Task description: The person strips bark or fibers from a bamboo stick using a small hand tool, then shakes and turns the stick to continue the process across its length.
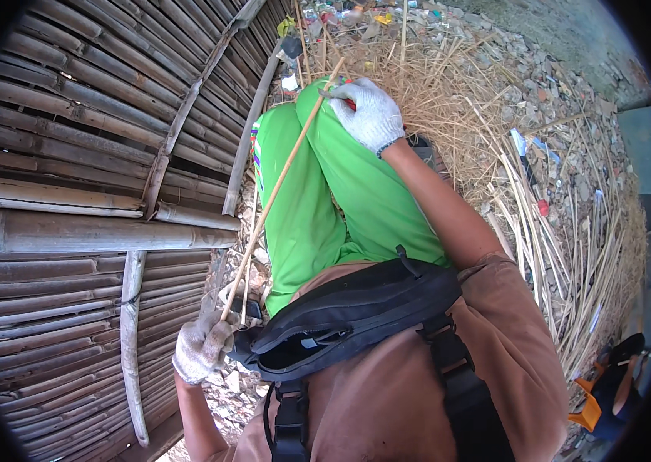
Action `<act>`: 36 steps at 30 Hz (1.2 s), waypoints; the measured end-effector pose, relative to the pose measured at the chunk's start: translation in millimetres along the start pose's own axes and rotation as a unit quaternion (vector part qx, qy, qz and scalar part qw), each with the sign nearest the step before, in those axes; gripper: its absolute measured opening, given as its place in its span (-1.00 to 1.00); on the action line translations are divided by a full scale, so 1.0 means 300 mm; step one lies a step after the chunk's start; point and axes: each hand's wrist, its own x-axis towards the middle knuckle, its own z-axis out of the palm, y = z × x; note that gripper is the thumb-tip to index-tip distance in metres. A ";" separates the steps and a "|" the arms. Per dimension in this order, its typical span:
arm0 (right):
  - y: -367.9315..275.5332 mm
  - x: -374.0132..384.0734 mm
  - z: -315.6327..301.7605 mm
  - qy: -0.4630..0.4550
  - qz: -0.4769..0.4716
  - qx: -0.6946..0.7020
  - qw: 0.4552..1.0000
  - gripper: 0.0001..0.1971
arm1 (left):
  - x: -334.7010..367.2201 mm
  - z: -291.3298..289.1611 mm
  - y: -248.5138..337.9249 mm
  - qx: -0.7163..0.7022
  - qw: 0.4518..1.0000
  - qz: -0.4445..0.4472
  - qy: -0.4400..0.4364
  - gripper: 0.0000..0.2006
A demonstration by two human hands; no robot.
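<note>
My left hand [202, 350], in a whitish work glove, is closed round the lower end of a long thin bamboo strip [275, 194]. The strip slants up and away across my green-trousered legs, its far end past my knees. My right hand [369, 117], gloved too, is closed near that far end, over my right knee. From its fingers a small dark pointed tip, apparently the blade of a knife [325, 93], reaches to the strip. A bit of red shows between the fingers; most of the handle is hidden.
A bamboo slat wall [94, 115] stands close on my left. Straw-like shavings [425, 77] cover the littered ground ahead. Many thin bamboo strips [548, 254] lie along my right. A black bag [356, 316] is strapped across my front. An orange and black object [587, 408] lies at lower right.
</note>
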 end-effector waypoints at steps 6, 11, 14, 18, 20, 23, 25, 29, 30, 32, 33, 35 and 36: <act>-0.002 -0.007 -0.006 -0.013 -0.011 -0.003 1.000 -0.76 | -0.124 -0.065 0.000 -0.076 0.990 -0.122 -0.001 -0.61; -0.016 -0.017 0.004 0.024 -0.030 0.002 0.999 -0.77 | -0.129 -0.136 -0.092 0.064 0.996 0.045 -0.044 -0.61; -0.021 -0.018 0.009 0.024 -0.034 -0.002 0.999 -0.78 | -0.131 -0.139 -0.084 -0.136 0.982 -0.131 -0.021 -0.60; 0.000 -0.007 -0.002 0.000 -0.035 -0.015 0.999 -0.79 | -0.023 -0.089 -0.090 -0.139 0.987 -0.079 -0.029 -0.47; 0.004 -0.008 -0.020 -0.009 -0.071 -0.041 0.997 -0.80 | 0.070 -0.034 -0.031 -0.177 0.979 -0.096 -0.042 -0.51; 0.009 -0.016 -0.013 0.014 -0.072 -0.022 0.997 -0.81 | 0.186 0.025 0.049 -0.188 0.978 -0.082 -0.039 -0.57; 0.005 -0.006 -0.004 0.020 -0.071 -0.018 0.997 -0.81 | 0.186 0.016 0.044 -0.198 0.976 -0.079 -0.042 -0.57; 0.000 -0.011 -0.001 0.004 -0.022 -0.018 1.000 -0.80 | 0.095 -0.021 0.019 -0.153 0.984 -0.083 -0.026 -0.55; 0.010 -0.005 0.005 0.006 -0.015 -0.016 1.000 -0.79 | 0.052 -0.036 0.015 -0.135 0.986 -0.090 -0.027 -0.57; 0.028 0.006 0.015 0.002 -0.017 -0.020 1.000 -0.78 | -0.036 -0.071 -0.015 -0.101 0.990 -0.089 -0.029 -0.56; 0.015 0.002 0.017 -0.001 -0.023 -0.025 0.999 -0.77 | -0.091 -0.077 -0.080 -0.054 0.998 -0.036 -0.027 -0.53; -0.006 -0.013 0.001 -0.031 -0.021 -0.008 0.999 -0.76 | -0.178 -0.092 -0.150 0.014 0.999 0.024 -0.020 -0.51; -0.021 -0.014 -0.007 -0.030 -0.030 -0.019 0.999 -0.76 | -0.190 -0.095 -0.128 0.004 1.000 -0.012 -0.022 -0.51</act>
